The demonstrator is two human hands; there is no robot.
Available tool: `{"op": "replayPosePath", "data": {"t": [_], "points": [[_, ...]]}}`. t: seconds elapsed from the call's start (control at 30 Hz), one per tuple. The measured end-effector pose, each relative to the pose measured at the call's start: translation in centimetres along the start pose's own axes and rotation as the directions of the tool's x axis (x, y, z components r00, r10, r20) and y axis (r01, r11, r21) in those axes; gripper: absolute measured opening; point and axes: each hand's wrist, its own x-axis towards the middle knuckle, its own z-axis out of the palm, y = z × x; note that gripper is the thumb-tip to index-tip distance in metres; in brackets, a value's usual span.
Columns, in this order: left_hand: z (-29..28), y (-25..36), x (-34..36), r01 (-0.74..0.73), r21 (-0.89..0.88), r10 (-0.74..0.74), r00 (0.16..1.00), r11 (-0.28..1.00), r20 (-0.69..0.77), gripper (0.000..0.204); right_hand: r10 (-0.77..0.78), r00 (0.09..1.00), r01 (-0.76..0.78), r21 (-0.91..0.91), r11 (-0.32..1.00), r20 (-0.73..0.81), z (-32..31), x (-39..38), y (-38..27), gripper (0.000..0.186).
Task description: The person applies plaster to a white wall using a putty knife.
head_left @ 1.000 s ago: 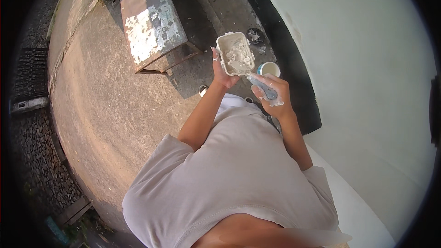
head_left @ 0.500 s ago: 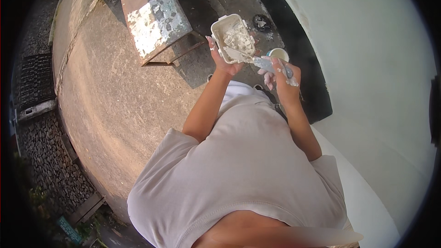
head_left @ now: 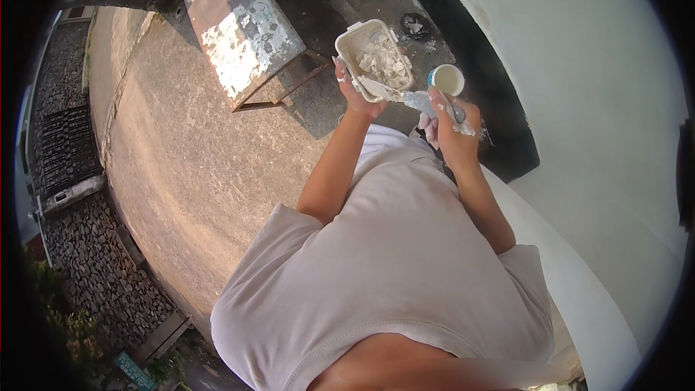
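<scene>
My left hand [head_left: 356, 98] grips the lower left side of a white plastic tub [head_left: 346, 44] with rounded corners, its fingers mostly hidden beneath it. Lumpy off-white putty [head_left: 385, 62] covers much of the tub's inside. A putty knife [head_left: 418, 101] is in my right hand [head_left: 457, 124], which is closed round its handle. The knife's blade, smeared with white paste, lies at the tub's near rim. White smears mark the fingers of both hands.
Past my right hand a round white bucket [head_left: 447, 80] stands on the ground. Near it is a small dark round object [head_left: 415, 27]. A paint-flaked table [head_left: 250, 36] stands ahead on the left. A pale wall [head_left: 594, 116] with a black base band [head_left: 499, 108] runs along my right.
The tub and both hands sit slightly farther right in the picture, as the whole view has shifted a little. More of the bucket shows beyond my right hand. Both holds are unchanged.
</scene>
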Motion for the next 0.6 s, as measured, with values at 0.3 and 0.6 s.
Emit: {"op": "replayPosePath", "data": {"t": [0.3, 0.6], "points": [[1.0, -0.2, -0.1, -0.073, 0.056, 0.074, 0.997, 0.996, -0.022, 0.094, -0.172, 0.984, 0.176, -0.099, 0.979, 0.051, 1.4, -0.4, 1.6, 0.025], [1.4, -0.5, 0.1, -0.127, -0.011, 0.126, 0.989, 0.992, -0.071, 0.094, -0.263, 0.964, 0.265, -0.102, 0.959, 0.033, 2.7, 1.2, 1.4, 0.027]]}}
